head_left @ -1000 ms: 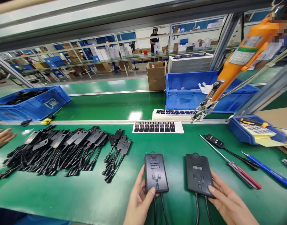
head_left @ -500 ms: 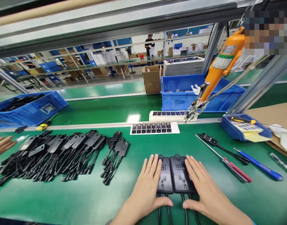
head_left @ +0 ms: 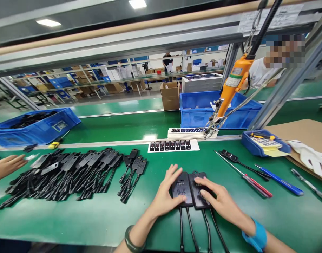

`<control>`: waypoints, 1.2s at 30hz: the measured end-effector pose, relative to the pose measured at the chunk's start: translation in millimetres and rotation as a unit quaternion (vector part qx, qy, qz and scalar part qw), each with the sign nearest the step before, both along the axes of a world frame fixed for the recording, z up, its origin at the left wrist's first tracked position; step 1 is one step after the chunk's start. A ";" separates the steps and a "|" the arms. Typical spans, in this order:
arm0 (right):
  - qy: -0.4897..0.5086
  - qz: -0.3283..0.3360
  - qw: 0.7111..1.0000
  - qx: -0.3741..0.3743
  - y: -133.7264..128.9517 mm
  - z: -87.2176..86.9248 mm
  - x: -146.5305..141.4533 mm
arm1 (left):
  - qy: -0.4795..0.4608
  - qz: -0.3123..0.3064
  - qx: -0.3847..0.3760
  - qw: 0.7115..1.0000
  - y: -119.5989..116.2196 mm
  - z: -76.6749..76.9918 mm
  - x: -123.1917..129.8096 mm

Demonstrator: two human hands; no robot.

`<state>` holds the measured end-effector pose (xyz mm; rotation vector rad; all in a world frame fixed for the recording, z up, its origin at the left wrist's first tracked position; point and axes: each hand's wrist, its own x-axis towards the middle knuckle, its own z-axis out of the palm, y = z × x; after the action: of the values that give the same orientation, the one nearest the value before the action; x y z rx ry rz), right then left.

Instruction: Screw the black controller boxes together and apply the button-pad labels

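Observation:
Two black controller boxes with small digit displays lie side by side on the green bench, their cables running toward me. Over the left box [head_left: 184,188] is my left hand [head_left: 167,193], fingers stretched along its left edge and thumb near its lower end. My right hand [head_left: 221,200] rests over the right box [head_left: 196,191], covering much of its face; its fingers are bent but apart. Beyond the boxes lies a sheet of black labels [head_left: 172,145], with a stack of similar sheets [head_left: 187,133] behind it.
Many black cabled units [head_left: 71,163] are piled to the left, near a co-worker's hand [head_left: 10,167]. An orange electric screwdriver [head_left: 230,84] hangs before a blue bin [head_left: 195,117]. To the right lie a red-handled screwdriver [head_left: 258,186], a blue tool [head_left: 282,181] and a small tray [head_left: 253,146].
My hands have gone from lying flat along the boxes' outer sides to reaching over their faces, the right one with bent fingers. The boxes have shifted slightly; the view has tilted up.

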<state>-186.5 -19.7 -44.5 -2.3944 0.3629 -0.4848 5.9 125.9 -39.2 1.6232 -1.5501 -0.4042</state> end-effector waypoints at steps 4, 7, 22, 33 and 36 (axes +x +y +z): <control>0.046 0.124 0.986 -0.105 -14.8 19.5 13.2 | -0.099 0.012 0.082 0.992 -0.2 -5.1 11.3; 0.084 0.165 0.973 -0.139 -17.6 15.1 24.5 | -0.148 0.026 0.101 0.984 -2.8 -8.0 10.7; 0.045 -0.045 0.998 -0.004 -48.9 8.8 61.1 | -0.136 0.024 0.133 0.981 -2.8 -11.7 6.2; 0.042 -0.023 0.997 0.053 -43.4 13.9 56.9 | -0.140 0.003 0.116 0.983 1.3 -11.6 4.9; 0.030 -0.029 0.997 0.059 -37.9 14.4 58.2 | -0.143 0.001 0.121 0.982 1.3 -9.9 4.4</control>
<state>-128.3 -57.6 -30.1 -2.2922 0.4762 -0.4063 10.3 127.2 -49.1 1.9374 -1.7655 -0.3822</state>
